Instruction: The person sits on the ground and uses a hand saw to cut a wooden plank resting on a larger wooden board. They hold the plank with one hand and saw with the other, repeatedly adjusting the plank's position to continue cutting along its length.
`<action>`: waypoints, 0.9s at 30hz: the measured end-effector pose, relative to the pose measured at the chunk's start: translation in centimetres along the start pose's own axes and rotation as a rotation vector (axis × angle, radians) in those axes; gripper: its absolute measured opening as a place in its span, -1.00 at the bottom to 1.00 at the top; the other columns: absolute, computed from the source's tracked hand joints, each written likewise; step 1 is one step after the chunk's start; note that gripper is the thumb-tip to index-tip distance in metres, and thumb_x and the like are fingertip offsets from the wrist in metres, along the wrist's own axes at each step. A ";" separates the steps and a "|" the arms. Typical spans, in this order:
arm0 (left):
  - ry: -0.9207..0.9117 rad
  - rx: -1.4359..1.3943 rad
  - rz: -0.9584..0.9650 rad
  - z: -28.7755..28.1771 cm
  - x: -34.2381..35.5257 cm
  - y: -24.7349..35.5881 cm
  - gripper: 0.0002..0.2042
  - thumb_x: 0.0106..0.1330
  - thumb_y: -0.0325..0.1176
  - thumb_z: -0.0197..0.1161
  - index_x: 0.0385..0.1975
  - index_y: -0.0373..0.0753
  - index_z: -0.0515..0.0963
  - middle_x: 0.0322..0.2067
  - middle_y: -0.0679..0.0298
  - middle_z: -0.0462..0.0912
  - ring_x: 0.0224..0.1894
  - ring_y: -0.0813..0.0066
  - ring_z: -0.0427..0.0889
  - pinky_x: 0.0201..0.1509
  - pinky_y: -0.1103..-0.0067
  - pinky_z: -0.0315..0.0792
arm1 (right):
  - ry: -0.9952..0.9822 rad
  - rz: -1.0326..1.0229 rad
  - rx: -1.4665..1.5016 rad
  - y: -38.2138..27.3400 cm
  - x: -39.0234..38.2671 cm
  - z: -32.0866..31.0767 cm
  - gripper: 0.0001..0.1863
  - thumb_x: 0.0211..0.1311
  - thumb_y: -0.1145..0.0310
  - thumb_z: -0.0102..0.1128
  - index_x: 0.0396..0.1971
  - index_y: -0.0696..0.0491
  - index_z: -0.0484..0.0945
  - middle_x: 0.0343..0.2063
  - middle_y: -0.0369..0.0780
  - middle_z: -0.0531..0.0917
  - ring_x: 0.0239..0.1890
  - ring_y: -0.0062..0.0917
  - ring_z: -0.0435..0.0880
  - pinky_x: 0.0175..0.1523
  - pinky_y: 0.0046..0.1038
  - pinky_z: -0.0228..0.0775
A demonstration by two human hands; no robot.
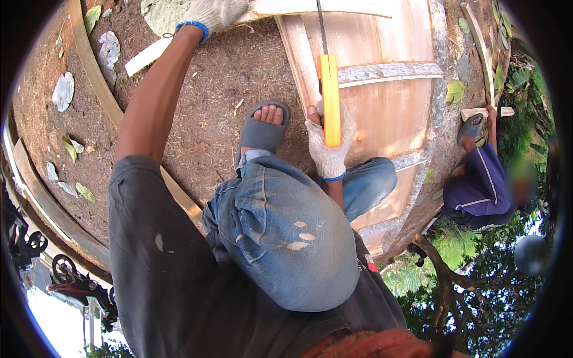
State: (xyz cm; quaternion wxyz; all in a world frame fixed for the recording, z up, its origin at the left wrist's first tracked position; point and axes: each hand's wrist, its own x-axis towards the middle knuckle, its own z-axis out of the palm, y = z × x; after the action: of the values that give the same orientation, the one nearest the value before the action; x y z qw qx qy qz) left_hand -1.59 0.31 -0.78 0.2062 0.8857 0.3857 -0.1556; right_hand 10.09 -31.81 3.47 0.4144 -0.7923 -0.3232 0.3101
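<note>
My left hand (pixel 213 13), in a pale knit glove with a blue cuff, grips a pale wooden strip (pixel 322 6) at the top edge of the view; some of its fingers are cut off there. My right hand (pixel 346 128), gloved the same way, is closed round the yellow-orange handle of a handsaw (pixel 330 98). Its dark blade shows nearly edge-on, pointing away and crossing the strip. Under the saw lies a broad panel of reddish boards (pixel 382 42) with bark-edged crosspieces (pixel 391 73).
My sandalled foot (pixel 264 125) stands on brown soil, left of the panel. Long curved boards (pixel 95 77) and dry leaves (pixel 63 91) lie at left. On the right, a person in purple clothing (pixel 477 179) crouches beside a narrow timber (pixel 477 45). Motorbikes (pixel 77 286) stand at lower left.
</note>
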 end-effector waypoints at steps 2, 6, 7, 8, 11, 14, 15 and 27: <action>0.210 -0.298 -0.119 0.2 -0.8 -0.9 -0.23 0.50 0.30 -0.18 -0.54 -0.32 0.69 -0.44 -0.17 0.70 -0.29 -0.15 0.73 -0.14 0.09 0.54 | 0.010 -0.062 0.061 -1.9 0.7 0.8 -0.78 0.14 0.53 0.47 -0.28 0.17 0.57 -0.51 -0.27 0.64 -0.46 -0.67 0.59 -0.33 -0.51 0.46; 0.108 -0.371 0.034 -1.9 -3.2 0.0 -0.30 0.26 0.43 0.13 -0.54 -0.20 0.73 -0.57 -0.01 0.70 -0.38 0.06 0.78 -0.28 0.24 0.58 | 0.038 -0.066 0.094 -1.6 0.8 0.4 -0.85 0.28 0.52 0.39 -0.32 0.15 0.54 -0.53 -0.33 0.52 -0.44 -0.70 0.45 -0.32 -0.54 0.38; 0.100 -0.018 -0.027 -2.8 -3.9 1.3 -0.29 0.16 0.48 0.18 -0.47 -0.19 0.75 -0.53 0.01 0.73 -0.34 0.06 0.79 -0.29 0.26 0.61 | 0.016 -0.022 0.045 -1.4 0.9 0.3 -0.86 0.31 0.53 0.36 -0.32 0.15 0.52 -0.52 -0.36 0.46 -0.44 -0.70 0.39 -0.31 -0.55 0.33; 0.195 0.123 0.120 0.3 -2.8 0.8 -0.44 0.16 0.27 0.28 -0.42 -0.21 0.74 -0.45 0.01 0.75 -0.32 0.02 0.79 -0.29 0.23 0.62 | 0.049 -0.027 0.031 -1.5 1.0 -0.1 -0.86 0.30 0.53 0.37 -0.31 0.15 0.53 -0.52 -0.36 0.46 -0.44 -0.69 0.40 -0.31 -0.55 0.33; 0.235 0.046 0.085 3.5 -2.8 -0.3 -0.54 0.28 0.07 0.27 -0.25 -0.30 0.69 -0.36 -0.06 0.74 -0.30 0.05 0.78 -0.21 0.25 0.63 | 0.021 -0.080 -0.037 -1.2 1.9 -0.5 -0.84 0.27 0.52 0.38 -0.31 0.15 0.53 -0.52 -0.34 0.46 -0.44 -0.68 0.40 -0.30 -0.54 0.33; 0.208 -0.031 -0.008 3.0 -2.3 -0.4 -0.67 0.09 -0.06 0.30 -0.42 -0.24 0.71 -0.40 0.00 0.76 -0.31 -0.01 0.79 -0.26 0.21 0.63 | 0.000 -0.041 -0.031 -1.4 2.2 -1.1 -0.83 0.26 0.51 0.39 -0.30 0.16 0.53 -0.52 -0.33 0.48 -0.43 -0.67 0.40 -0.29 -0.54 0.34; 0.202 -0.028 -0.002 3.3 -2.5 -0.8 -0.70 0.07 -0.11 0.29 -0.43 -0.24 0.70 -0.41 -0.01 0.76 -0.32 -0.01 0.78 -0.26 0.21 0.63 | -0.009 -0.020 0.038 -1.8 1.9 -1.2 -0.84 0.27 0.50 0.39 -0.30 0.15 0.54 -0.52 -0.32 0.49 -0.43 -0.67 0.41 -0.29 -0.54 0.36; 0.148 0.010 -0.001 0.3 -3.1 0.1 -0.73 0.09 -0.12 0.29 -0.42 -0.22 0.69 -0.52 -0.02 0.72 -0.43 0.02 0.77 -0.35 0.18 0.60 | -0.005 0.138 -0.316 2.2 -12.7 -8.0 -0.79 0.11 0.37 0.47 -0.39 0.12 0.59 -0.60 -0.16 0.57 -0.60 -0.26 0.57 -0.40 -0.37 0.44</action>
State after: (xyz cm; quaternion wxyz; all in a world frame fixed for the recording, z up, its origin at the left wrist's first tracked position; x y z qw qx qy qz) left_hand -3.57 -1.80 0.27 0.1729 0.8955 0.3997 -0.0918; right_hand 9.13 -46.24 8.20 0.2615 -0.8672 -0.3138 0.2850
